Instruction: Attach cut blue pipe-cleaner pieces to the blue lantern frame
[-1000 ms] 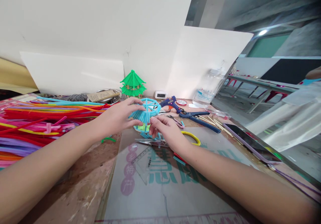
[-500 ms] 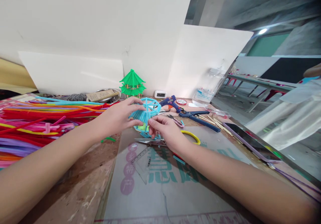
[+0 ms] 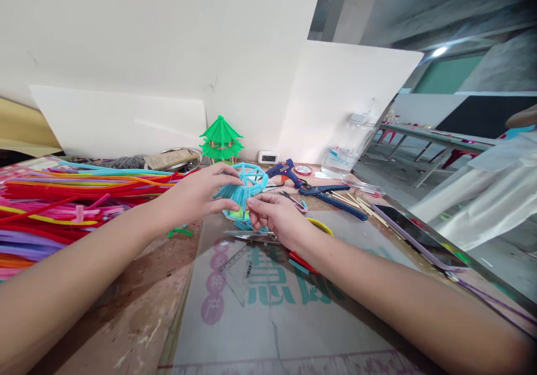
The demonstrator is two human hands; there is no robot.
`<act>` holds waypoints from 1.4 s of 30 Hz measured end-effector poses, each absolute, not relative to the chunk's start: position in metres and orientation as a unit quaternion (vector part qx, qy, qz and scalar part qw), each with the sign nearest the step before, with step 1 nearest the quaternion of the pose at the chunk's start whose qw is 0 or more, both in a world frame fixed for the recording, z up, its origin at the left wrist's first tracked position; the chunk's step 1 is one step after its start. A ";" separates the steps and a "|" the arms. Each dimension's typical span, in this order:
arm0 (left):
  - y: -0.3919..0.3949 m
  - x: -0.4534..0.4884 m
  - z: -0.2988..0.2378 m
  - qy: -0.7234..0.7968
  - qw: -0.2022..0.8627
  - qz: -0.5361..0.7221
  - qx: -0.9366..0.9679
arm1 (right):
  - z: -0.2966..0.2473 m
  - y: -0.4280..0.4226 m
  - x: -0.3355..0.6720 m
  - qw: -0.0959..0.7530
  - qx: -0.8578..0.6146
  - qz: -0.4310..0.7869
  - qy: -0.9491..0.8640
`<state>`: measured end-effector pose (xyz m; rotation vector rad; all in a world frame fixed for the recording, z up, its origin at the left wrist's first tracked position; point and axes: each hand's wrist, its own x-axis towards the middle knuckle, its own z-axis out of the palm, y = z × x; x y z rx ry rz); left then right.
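Note:
A light-blue pipe-cleaner frame, with a many-sided spoked top and close-set strips on its side, stands between my hands. My left hand grips it from the left, fingers on the upper side and thumb lower down. At its near side, my right hand is closed in a pinch on a blue pipe-cleaner strip, mostly hidden by the fingertips. Below lie short cut blue pieces. Scissors with a yellow and red handle rest under my right hand and wrist, partly covered.
Coloured pipe cleaners are heaped at left. Behind stand a green tiered pipe-cleaner roof and a small clock. Rightward are a glue gun, blue pliers, a bottle, sticks and a phone. A set square lies in front.
Both hands stay at the blue frame. The frame has tilted or shifted very slightly, and my right hand and forearm have moved a little, covering more of the yellow scissor handle.

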<state>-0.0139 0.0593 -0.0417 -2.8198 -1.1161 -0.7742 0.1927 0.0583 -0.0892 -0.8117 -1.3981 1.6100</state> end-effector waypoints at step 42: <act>0.057 -0.024 -0.027 -0.387 -0.040 -0.295 -0.873 | -0.022 0.072 0.223 0.414 -0.293 0.041 -0.861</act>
